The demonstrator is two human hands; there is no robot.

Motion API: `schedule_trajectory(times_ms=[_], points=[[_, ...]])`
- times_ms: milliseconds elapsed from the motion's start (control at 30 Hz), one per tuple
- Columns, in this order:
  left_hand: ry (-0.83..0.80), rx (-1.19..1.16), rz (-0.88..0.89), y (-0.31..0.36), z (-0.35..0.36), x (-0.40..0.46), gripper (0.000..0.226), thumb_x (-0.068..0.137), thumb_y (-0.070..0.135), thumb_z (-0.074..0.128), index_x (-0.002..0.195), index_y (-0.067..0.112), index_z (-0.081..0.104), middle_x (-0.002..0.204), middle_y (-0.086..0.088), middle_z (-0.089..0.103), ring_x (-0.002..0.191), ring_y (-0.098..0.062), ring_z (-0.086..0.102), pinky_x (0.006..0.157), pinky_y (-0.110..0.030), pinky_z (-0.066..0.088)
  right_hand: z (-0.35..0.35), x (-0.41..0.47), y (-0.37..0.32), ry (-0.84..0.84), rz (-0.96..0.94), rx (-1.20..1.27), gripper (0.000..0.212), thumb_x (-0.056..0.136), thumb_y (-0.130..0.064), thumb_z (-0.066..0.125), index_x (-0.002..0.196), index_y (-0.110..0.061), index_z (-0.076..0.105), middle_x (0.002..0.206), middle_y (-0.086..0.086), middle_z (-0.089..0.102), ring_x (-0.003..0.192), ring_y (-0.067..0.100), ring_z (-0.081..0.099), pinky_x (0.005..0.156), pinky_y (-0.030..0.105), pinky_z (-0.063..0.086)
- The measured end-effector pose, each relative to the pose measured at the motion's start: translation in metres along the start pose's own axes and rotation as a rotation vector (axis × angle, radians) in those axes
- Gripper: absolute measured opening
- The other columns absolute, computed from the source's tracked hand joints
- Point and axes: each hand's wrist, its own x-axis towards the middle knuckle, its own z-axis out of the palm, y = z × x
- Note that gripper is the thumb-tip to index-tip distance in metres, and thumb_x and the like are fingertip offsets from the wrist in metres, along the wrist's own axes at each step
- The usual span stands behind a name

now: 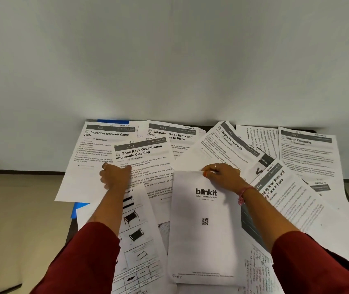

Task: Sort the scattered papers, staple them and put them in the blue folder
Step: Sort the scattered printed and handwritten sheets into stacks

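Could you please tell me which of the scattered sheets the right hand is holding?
The white blinkit-logo sheet: the right hand pinches its top edge. It bears a QR code, unlike the titled task sheets.
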Motion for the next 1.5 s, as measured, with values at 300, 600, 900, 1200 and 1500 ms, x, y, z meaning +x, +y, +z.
schedule_trajectory(times_ms=[300,600,900,1200,1500], points=[[-0.038,-0.374,0.168,0.002,-0.006,0.004,0.014,0.094,0.021,0.053,0.096,0.013,0.065,0.1,-0.009,0.068,0.096,-0.028,0.064,0.088,-0.044,0.053,0.0,-0.003,-0.001,-0.001,-0.018,0.009,0.021,0.094,-0.023,0.059,0.11,-0.015,0.069,0.113,0.0,0.068,0.104,0.015,0.059,0.092,0.024,0.039],[-0.088,-0.67,0.433,0.034,-0.027,-0.039,0.017,0.098,0.024,0.051,0.109,0.015,0.06,0.1,0.002,0.066,0.09,-0.011,0.065,0.075,-0.024,0.055,-0.005,-0.018,-0.001,0.018,-0.057,0.043,0.02,0.094,-0.022,0.058,0.108,-0.014,0.069,0.105,-0.005,0.066,0.096,0.009,0.056,0.074,-0.001,0.03],[-0.173,-0.792,0.673,0.089,-0.048,-0.092,0.006,0.096,0.026,0.055,0.097,0.027,0.061,0.095,0.007,0.067,0.083,-0.002,0.066,0.071,-0.02,0.055,-0.017,-0.049,-0.005,0.075,-0.086,0.079,0.019,0.094,-0.022,0.059,0.108,-0.015,0.069,0.104,-0.006,0.067,0.098,0.005,0.055,0.077,-0.006,0.026],[-0.205,-0.817,0.842,0.123,-0.058,-0.153,0.008,0.095,0.029,0.056,0.097,0.025,0.063,0.091,0.011,0.067,0.08,-0.002,0.065,0.069,-0.02,0.054,-0.04,-0.087,-0.006,0.162,-0.141,0.035,0.021,0.091,-0.038,0.059,0.08,-0.056,0.06,0.095,-0.024,0.067,0.102,0.004,0.059,0.101,0.052,0.035],[-0.362,-0.791,0.729,0.133,-0.044,-0.196,0.007,0.097,0.029,0.051,0.1,0.026,0.057,0.095,0.004,0.069,0.08,-0.009,0.069,0.063,-0.021,0.056,-0.076,-0.131,0.0,0.195,-0.19,0.059,0.018,0.09,-0.04,0.061,0.083,-0.056,0.061,0.095,-0.025,0.068,0.098,-0.006,0.059,0.102,0.049,0.036]])
